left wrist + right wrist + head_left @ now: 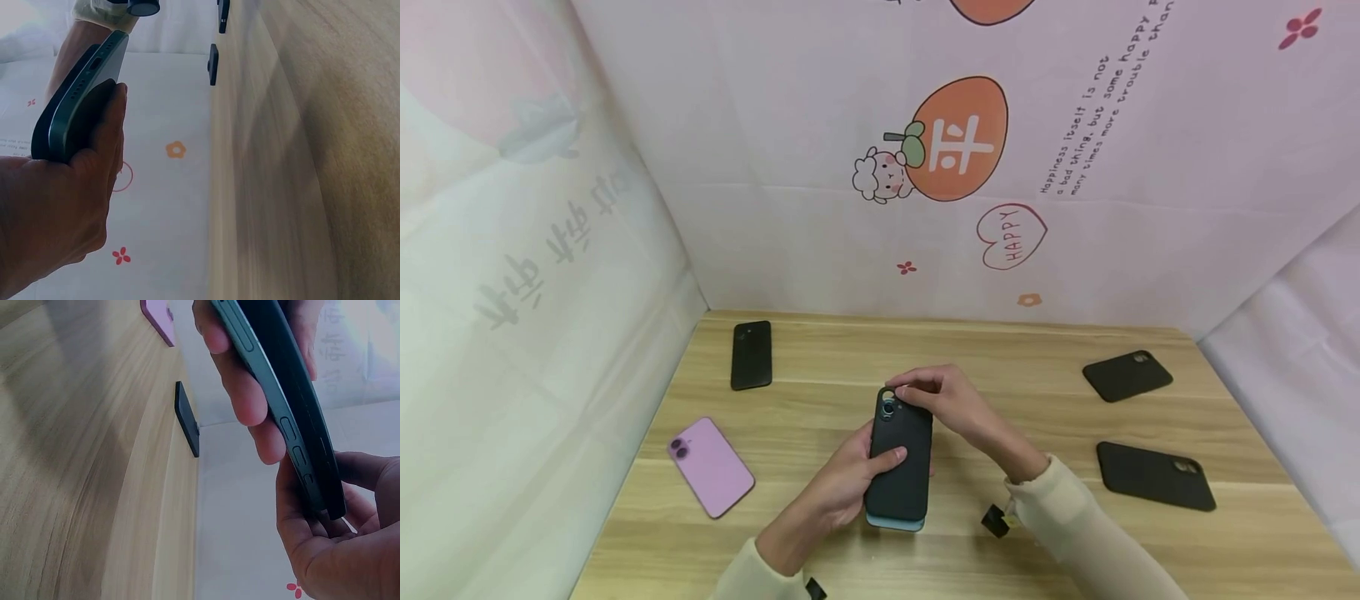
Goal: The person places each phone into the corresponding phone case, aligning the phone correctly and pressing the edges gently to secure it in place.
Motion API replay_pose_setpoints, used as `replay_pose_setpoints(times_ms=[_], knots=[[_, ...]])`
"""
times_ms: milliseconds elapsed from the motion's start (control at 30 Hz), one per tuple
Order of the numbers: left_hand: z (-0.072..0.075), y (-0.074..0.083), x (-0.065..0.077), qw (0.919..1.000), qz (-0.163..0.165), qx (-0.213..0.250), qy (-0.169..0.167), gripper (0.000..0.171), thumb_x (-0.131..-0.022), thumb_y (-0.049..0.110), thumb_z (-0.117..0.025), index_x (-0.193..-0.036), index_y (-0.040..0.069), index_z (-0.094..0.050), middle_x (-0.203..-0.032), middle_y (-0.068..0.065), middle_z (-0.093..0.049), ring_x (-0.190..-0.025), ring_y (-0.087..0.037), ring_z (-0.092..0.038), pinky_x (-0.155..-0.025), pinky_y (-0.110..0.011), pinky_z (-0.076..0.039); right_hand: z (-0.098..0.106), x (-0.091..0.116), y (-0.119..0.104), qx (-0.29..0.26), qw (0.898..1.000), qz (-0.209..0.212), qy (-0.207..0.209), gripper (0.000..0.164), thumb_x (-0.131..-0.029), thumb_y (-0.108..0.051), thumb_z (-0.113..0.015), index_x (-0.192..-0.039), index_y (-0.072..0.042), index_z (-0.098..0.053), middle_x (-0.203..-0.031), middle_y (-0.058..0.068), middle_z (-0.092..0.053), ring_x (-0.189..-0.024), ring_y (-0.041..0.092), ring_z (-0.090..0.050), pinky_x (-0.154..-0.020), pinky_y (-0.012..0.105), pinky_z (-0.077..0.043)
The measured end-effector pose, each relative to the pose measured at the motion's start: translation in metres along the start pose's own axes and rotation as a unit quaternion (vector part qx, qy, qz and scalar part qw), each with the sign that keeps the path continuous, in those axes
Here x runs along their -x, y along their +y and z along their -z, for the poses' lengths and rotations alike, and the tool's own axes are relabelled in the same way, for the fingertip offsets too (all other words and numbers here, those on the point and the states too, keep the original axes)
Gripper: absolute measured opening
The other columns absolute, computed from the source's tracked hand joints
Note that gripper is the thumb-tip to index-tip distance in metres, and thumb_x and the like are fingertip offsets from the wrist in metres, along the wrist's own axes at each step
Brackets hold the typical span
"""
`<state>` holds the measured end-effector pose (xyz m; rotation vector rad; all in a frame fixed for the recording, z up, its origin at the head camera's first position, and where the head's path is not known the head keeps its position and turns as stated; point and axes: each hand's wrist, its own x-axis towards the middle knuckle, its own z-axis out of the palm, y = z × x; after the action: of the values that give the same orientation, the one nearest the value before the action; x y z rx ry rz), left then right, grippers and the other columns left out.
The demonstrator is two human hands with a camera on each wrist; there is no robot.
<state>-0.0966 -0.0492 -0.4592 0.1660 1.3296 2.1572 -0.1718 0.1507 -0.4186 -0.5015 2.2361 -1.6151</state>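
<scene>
My left hand (848,482) grips a teal phone (895,524) and a black phone case (897,483) together, its thumb across the case's back. The case lies over the phone's back, and the phone's lower end sticks out below it. At the top corner, near the camera opening, my right hand (953,402) pinches the case and phone between thumb and fingers. In the right wrist view the phone's side (269,387) with its buttons shows beside the case (312,419), a narrow gap between them. The phone's bottom edge (78,94) faces the left wrist camera.
A pink phone (711,467) and a black phone (751,356) lie on the left of the wooden table (1015,358). Two black phone cases, one farther back (1127,375) and one nearer (1156,477), lie on the right. Printed cloth walls (820,250) enclose the table.
</scene>
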Motion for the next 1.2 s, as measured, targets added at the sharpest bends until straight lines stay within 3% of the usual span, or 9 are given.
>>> replay_pose_setpoints(times_ms=[500,800,1033,1200], knots=[[0.002,0.002,0.002,0.9999,-0.001,0.007,-0.014,0.053,-0.113,0.008,-0.048,-0.162,0.002,-0.029,-0.143,-0.032,-0.058,-0.132,-0.048,-0.060,-0.103,-0.049,-0.057,-0.004,0.003,0.005,0.028,1.000,0.011,0.001,0.022,-0.103,-0.012,-0.070,-0.122,-0.007,-0.079,-0.115,0.009,-0.077,-0.099,0.020,-0.071,-0.081,0.027,-0.058],[0.003,0.002,0.004,0.9998,-0.005,-0.001,-0.020,0.054,-0.112,0.006,-0.048,-0.162,0.000,-0.028,-0.147,-0.035,-0.055,-0.132,-0.049,-0.059,-0.104,-0.047,-0.057,-0.004,0.005,0.002,0.050,0.998,0.024,-0.004,0.023,-0.102,-0.011,-0.071,-0.122,-0.004,-0.079,-0.114,0.013,-0.078,-0.093,0.020,-0.072,-0.076,0.027,-0.059],[0.003,0.001,0.004,0.9995,0.001,-0.024,-0.020,0.052,-0.111,0.003,-0.050,-0.159,-0.002,-0.033,-0.137,-0.031,-0.063,-0.126,-0.046,-0.065,-0.101,-0.048,-0.059,-0.003,0.001,-0.005,0.071,0.997,0.013,-0.021,0.021,-0.107,-0.020,-0.066,-0.114,-0.010,-0.082,-0.105,0.005,-0.080,-0.089,0.018,-0.071,-0.075,0.028,-0.056],[0.003,-0.001,0.005,0.9989,0.011,-0.036,-0.028,0.051,-0.110,0.003,-0.052,-0.159,-0.001,-0.035,-0.133,-0.028,-0.067,-0.120,-0.040,-0.070,-0.099,-0.048,-0.060,-0.003,0.000,-0.007,0.080,0.996,0.019,-0.037,0.023,-0.107,-0.017,-0.064,-0.114,-0.004,-0.081,-0.109,0.008,-0.080,-0.094,0.017,-0.072,-0.077,0.027,-0.057]])
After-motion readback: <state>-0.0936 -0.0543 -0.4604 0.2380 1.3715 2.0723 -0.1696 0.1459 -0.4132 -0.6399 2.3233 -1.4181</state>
